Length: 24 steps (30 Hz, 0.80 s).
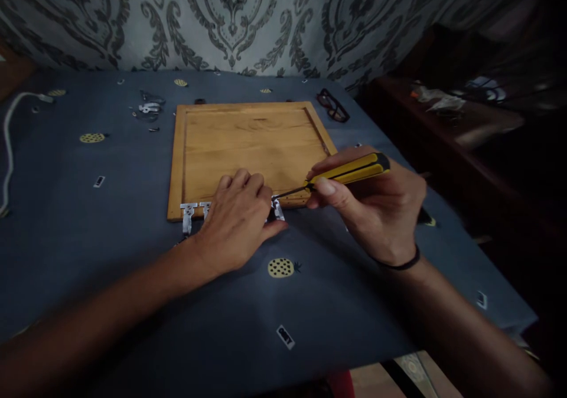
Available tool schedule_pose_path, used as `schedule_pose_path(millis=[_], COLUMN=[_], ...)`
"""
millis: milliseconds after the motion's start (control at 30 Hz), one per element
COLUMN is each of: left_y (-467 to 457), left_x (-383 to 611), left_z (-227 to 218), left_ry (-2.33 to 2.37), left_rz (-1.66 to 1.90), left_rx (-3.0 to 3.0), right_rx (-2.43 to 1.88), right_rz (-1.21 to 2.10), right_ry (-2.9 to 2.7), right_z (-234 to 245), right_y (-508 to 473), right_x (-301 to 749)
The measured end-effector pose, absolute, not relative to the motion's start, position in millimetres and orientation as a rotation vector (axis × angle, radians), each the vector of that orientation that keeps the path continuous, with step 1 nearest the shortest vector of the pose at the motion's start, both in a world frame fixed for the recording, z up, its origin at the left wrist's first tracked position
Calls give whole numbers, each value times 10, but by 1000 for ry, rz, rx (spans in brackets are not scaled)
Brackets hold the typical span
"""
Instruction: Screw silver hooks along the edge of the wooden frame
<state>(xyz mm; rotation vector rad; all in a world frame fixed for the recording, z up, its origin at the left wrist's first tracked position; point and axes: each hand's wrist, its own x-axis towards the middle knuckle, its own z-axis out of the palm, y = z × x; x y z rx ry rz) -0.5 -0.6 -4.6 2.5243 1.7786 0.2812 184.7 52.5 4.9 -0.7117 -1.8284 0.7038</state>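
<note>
So there's a square, light wooden panel with a raised rim (pixel 252 141) lying flat in the middle of a dark blue patterned tablecloth (pixel 110 238). Along its 6 o'clock edge is a row of small silver metal hooks (pixel 188 214).

The left hand (pixel 237 224) sits palm down on that edge with its fingers curled over the hooks. I can't tell if it's actually pinching one or just pressing down.

The right hand (pixel 376 209) comes in from 4 o'clock, closed tight around a yellow-and-black screwdriver (pixel 349 170). The thin tip points toward 9 o'clock and lands on the silver metal hook (pixel 278 208) just beside the left fingertips.

Off the panel's 1 o'clock corner lie dark-framed glasses (pixel 332 105), at 11 o'clock some loose shiny metal bits (pixel 148 108), and way out at 9 o'clock a white cable (pixel 9 144).
</note>
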Motion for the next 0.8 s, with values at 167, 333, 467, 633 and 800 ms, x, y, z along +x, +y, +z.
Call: schedule_pose_path(millis=[167, 333, 467, 633, 800], left_y=[-9, -13, -12, -6, -3], left_x=[-9, -17, -27, -22, -25], left_z=[-57, -78, -93, -87, -95], left_ry=[1767, 1766, 1757, 1758, 1755], left_rz=[309, 346, 364, 348, 348], left_rx=[2532, 2555, 2567, 2549, 2542], right_rx=[-638, -645, -662, -591, -646], right_rz=[1008, 929, 613, 458, 540], right_ry=[-1811, -1884, -1836, -1585, -1615], right_z=[83, 94, 67, 29, 49], right_y=[568, 561, 542, 583, 582], right_x=[1868, 1865, 1828, 1813, 1801])
